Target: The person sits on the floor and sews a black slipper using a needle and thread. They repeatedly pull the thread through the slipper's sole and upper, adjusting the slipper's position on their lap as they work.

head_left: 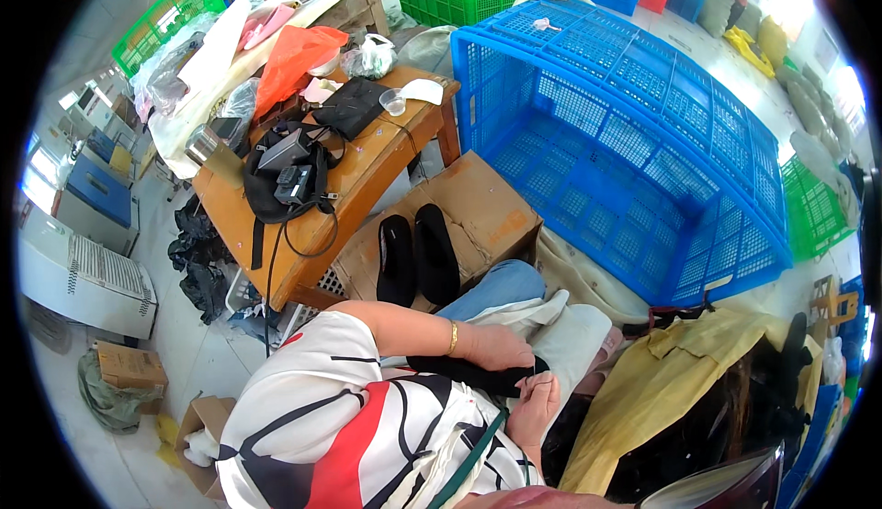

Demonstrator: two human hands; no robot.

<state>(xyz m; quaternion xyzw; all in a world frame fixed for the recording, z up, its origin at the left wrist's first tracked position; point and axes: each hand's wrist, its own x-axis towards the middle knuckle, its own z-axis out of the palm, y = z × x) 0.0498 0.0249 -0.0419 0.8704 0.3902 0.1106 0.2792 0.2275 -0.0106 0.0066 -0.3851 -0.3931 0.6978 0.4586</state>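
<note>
A black cloth shoe, partly hidden by my hands and sleeve, lies across my lap. My left hand, below a gold bracelet, is closed over the shoe's upper side near its right end. Just below that end, my right hand is closed in a pinch with its fingertips against the shoe's edge. What is between those fingertips is too small to tell. Two more black slip-on shoes, a left one and a right one, rest side by side on a cardboard box beyond my knees.
A wooden table at the left bears a black bag, a metal flask and plastic bags. A large blue crate lies on its side ahead. Yellow cloth covers black items at my right. A cable hangs from the table.
</note>
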